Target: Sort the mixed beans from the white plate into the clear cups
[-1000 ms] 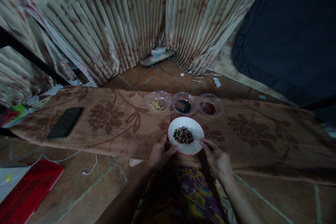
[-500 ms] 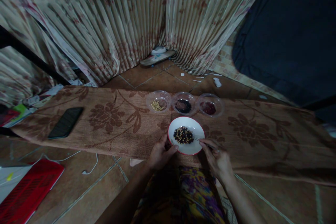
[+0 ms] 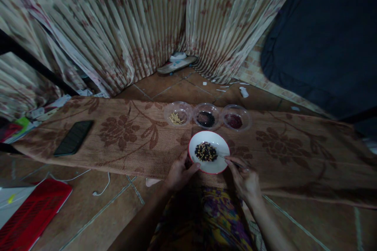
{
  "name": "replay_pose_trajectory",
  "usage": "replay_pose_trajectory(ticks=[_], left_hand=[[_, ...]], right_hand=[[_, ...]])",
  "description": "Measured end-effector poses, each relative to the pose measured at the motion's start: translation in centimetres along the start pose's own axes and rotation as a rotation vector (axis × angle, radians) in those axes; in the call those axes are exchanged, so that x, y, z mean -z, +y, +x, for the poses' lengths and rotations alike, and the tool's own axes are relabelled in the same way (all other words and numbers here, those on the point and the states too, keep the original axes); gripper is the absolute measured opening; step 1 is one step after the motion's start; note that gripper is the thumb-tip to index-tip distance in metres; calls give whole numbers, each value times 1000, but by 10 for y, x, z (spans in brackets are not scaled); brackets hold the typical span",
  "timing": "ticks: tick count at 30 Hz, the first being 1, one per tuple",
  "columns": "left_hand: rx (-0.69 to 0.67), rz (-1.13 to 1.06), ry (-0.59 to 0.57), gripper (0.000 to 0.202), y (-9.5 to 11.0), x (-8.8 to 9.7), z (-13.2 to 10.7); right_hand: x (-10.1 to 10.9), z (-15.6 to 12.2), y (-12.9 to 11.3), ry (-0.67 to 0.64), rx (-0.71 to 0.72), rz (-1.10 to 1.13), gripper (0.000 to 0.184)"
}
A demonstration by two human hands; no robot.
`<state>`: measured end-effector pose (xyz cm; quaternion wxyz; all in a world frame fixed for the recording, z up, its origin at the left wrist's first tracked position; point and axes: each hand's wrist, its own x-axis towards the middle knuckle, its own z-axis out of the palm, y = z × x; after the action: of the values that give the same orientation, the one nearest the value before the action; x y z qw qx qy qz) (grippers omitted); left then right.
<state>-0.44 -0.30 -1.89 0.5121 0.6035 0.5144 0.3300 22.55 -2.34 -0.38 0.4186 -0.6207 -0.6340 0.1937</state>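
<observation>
Lower centre: left hand (image 3: pixel 179 174) grips the rim of the white plate (image 3: pixel 206 166) on the bench (image 3: pixel 123 141) while right hand (image 3: pixel 243 176), pinching tweezers (image 3: pixel 225 157), works the mixed beans (image 3: pixel 205 151); lifting one bean likely calls for a fine, steady nip.

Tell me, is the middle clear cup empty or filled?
Partly filled: dark beans cover the bottom of the middle clear cup; its walls above are bare.

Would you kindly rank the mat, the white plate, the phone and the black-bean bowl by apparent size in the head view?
1. mat
2. white plate
3. phone and black-bean bowl: these look about alike, and the bowl lies farther from the camera, so I leave them unranked.
</observation>
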Motion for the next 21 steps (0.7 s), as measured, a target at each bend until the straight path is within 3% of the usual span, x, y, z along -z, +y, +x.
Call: replay_pose_trajectory(ticks=[5, 13, 21], left_hand=[[-5, 3, -19, 51, 0, 0, 0], [-5, -5, -21, 54, -1, 1, 0], [-30, -7, -27, 51, -4, 0, 1]], right_hand=[[0, -1, -1, 22, -50, 12, 29], [1, 3, -7, -53, -64, 22, 29], [-1, 1, -3, -1, -18, -9, 29]])
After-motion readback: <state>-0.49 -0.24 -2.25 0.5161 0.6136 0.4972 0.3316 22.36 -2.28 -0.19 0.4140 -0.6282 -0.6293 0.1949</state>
